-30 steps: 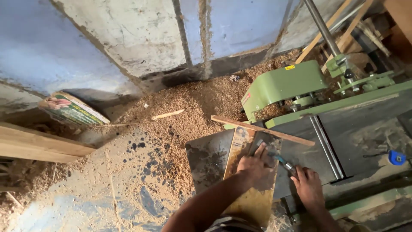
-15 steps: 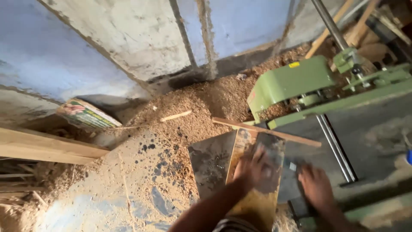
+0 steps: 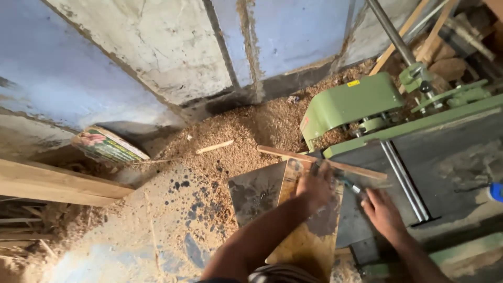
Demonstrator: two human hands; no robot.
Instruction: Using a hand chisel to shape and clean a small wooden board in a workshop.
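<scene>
The flat yellowish plywood offcut point(image 3: 306, 236) lies on the grey planer table point(image 3: 450, 152), long axis running away from the person. The left hand point(image 3: 314, 186) presses its far end, fingers spread; the right hand point(image 3: 382, 212) sits just beside, grip unclear.

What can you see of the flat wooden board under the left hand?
The flat, yellowish-brown wooden board looks like a thin plywood panel, long and narrow, its face dusty and darkened toward the far end. It lies flat on the grey metal machine table, running from the person's body toward a thin wooden strip that crosses its far end. The left hand presses down on its upper part; the right hand is just beside its right edge.
</scene>
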